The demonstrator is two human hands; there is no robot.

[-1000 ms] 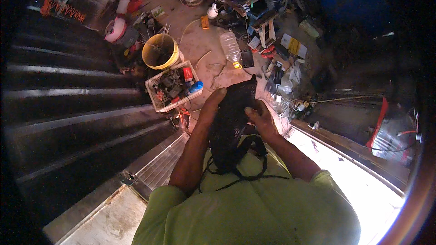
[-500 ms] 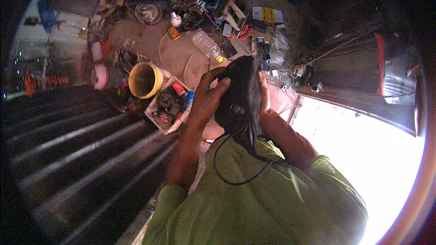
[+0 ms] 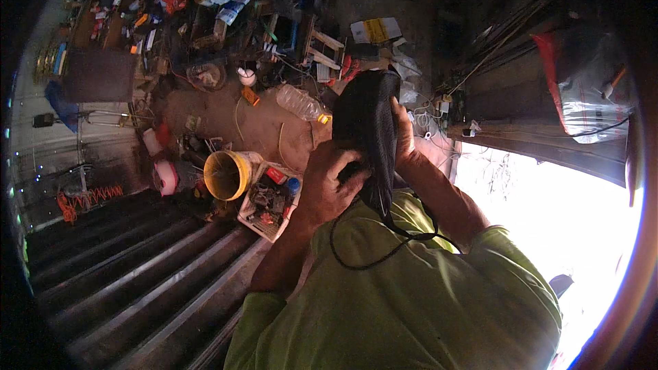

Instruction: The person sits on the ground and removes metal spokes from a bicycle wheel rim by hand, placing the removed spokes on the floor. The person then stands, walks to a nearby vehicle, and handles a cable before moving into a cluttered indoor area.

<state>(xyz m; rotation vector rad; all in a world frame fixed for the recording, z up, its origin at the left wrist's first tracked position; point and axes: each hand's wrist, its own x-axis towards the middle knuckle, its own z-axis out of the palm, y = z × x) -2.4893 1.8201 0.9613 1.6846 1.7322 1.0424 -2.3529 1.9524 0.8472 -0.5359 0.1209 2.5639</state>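
Observation:
In front of my chest is a black object with a woven-looking surface (image 3: 367, 113), perhaps a fabric pouch or case; its exact kind does not show. A thin black cord (image 3: 354, 268) runs from its lower end and loops over my green shirt. My left hand (image 3: 329, 188) grips the lower left edge, its fingers curled and the thumb bent in. Along the right side, my right hand (image 3: 406, 138) holds the object, fingers pointing up and partly hidden behind it.
A yellow bucket (image 3: 245, 170) stands beside a pale crate (image 3: 271, 233) of mixed parts at left. Beyond lie a clear plastic bottle (image 3: 296, 101) and a wooden frame (image 3: 325, 48). Corrugated metal sheeting (image 3: 157, 253) covers the lower left; a bright opening (image 3: 548, 233) is at right.
My left hand has slid from the upper left side of the black object down to its lower edge, fingers more curled. The right hand keeps its hold. The whole view has shifted.

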